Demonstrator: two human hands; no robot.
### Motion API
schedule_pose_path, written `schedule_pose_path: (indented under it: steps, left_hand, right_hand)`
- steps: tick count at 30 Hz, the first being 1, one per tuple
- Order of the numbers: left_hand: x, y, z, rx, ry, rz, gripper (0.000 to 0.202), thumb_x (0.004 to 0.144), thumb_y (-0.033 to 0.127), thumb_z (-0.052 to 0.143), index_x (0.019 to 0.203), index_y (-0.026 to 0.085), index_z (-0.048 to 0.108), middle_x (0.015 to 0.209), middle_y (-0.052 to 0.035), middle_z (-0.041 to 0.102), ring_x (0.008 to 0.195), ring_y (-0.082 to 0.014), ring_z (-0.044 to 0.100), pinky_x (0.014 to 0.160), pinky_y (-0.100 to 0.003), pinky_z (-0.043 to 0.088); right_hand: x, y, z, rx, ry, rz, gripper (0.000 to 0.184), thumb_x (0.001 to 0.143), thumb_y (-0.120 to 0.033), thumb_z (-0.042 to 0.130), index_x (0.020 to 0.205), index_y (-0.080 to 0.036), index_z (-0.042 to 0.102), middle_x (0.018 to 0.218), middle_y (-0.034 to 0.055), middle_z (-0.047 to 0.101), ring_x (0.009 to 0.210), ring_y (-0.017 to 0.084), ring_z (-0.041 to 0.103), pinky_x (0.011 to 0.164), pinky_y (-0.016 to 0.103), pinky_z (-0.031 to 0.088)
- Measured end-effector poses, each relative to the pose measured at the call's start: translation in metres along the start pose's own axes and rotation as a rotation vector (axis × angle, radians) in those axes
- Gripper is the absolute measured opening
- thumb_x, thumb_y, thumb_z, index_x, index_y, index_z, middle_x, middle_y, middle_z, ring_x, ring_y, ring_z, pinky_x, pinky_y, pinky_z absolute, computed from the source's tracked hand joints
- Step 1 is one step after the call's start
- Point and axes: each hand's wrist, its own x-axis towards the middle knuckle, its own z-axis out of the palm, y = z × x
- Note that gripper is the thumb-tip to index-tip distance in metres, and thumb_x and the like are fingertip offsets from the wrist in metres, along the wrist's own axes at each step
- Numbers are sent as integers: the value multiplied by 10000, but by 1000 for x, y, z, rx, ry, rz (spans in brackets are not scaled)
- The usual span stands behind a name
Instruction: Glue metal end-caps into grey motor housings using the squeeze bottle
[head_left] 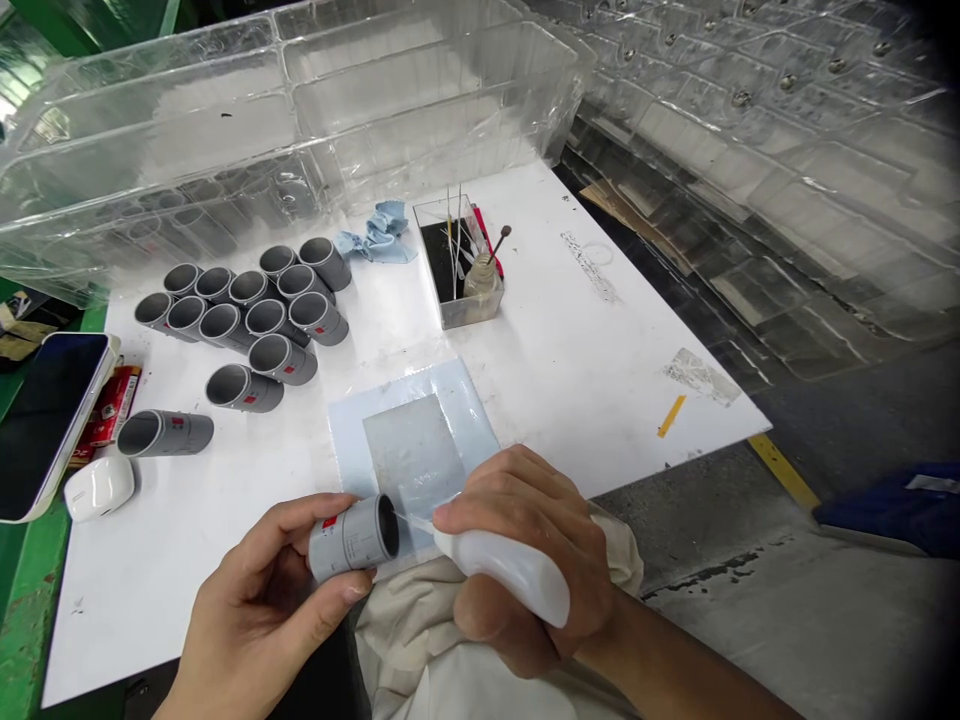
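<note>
My left hand (259,600) is closed around a short grey tube (352,540) with a red mark, its open end turned to the right. A white squeeze bottle (510,572) is gripped in my right hand (532,520), and its thin nozzle reaches into the tube's mouth. Both hands hover over the near edge of the white table (600,360), just in front of a pale blue mat (412,440).
Several more grey tubes (255,320) lie at the left rear. A clear box (457,265) holds sticks and a small jar, with a blue cloth (379,238) beside it. A phone (45,420), white case (99,488) and clear plastic trays (285,110) border the table.
</note>
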Motion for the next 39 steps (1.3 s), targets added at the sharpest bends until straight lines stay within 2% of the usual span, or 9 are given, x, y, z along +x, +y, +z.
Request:
schedule_pose_path:
  steps: [4, 7, 11, 15, 21, 25, 35, 39]
  left_hand:
    - [0, -1, 0, -13, 0, 5, 398, 759, 467, 894, 1115, 366, 749, 1001, 31, 792, 747, -139, 733, 721, -204, 590]
    - [1, -3, 0, -30, -3, 25, 387, 776, 419, 891, 1130, 356, 748, 1083, 18, 783, 794, -153, 749, 754, -220, 613]
    - [5, -11, -4, -58, -64, 185, 328, 835, 258, 853, 1134, 334, 743, 1236, -15, 745, 1070, -209, 733, 909, -265, 627]
    - [10, -17, -11, -28, -189, 336, 376, 871, 121, 794, 1184, 314, 715, 1258, -58, 744, 1220, -243, 680, 927, -275, 634]
    - [9, -14, -9, -26, -178, 343, 370, 860, 123, 806, 1159, 326, 726, 1235, -47, 753, 1219, -232, 670, 875, -231, 627]
    - [8, -10, -7, -56, -142, 331, 332, 847, 127, 816, 1111, 319, 753, 1184, -56, 767, 1208, -250, 669, 833, -246, 637]
    - [9, -11, -8, -47, -193, 380, 359, 868, 75, 769, 1125, 322, 718, 1239, -64, 716, 1250, -258, 613, 788, -242, 641]
    - [7, -11, -13, -4, -201, 386, 290, 896, 112, 751, 1089, 327, 727, 1258, -56, 712, 1228, -264, 626, 763, -249, 638]
  right_hand:
    - [1, -1, 0, 11, -9, 28, 315, 1018, -457, 549, 949, -173, 667, 641, 6, 683, 533, 175, 620, 524, 355, 464]
    - [2, -2, -2, 32, -12, 35, 320, 1021, -454, 549, 932, -171, 669, 634, 9, 670, 523, 175, 622, 525, 356, 460]
    - [4, -3, -4, 50, -12, 27, 304, 1045, -408, 517, 949, -162, 668, 644, 19, 672, 529, 176, 621, 525, 354, 467]
    - [3, -1, -2, 34, 18, 17, 290, 1033, -420, 542, 993, -165, 673, 666, 26, 704, 551, 187, 632, 519, 359, 481]
    - [1, 3, 4, 14, 46, 5, 263, 1002, -399, 585, 983, -153, 676, 660, 37, 706, 538, 195, 626, 525, 365, 465]
    - [2, 2, 3, 12, 29, 13, 224, 987, -359, 605, 952, -145, 664, 655, 42, 699, 533, 193, 613, 526, 361, 453]
    - [3, -2, 1, 6, 0, 53, 259, 1023, -384, 544, 918, -174, 654, 616, 19, 664, 508, 174, 588, 516, 344, 434]
    - [3, -3, 1, 12, 9, 54, 267, 1027, -379, 539, 900, -171, 650, 601, 16, 651, 491, 168, 585, 509, 341, 424]
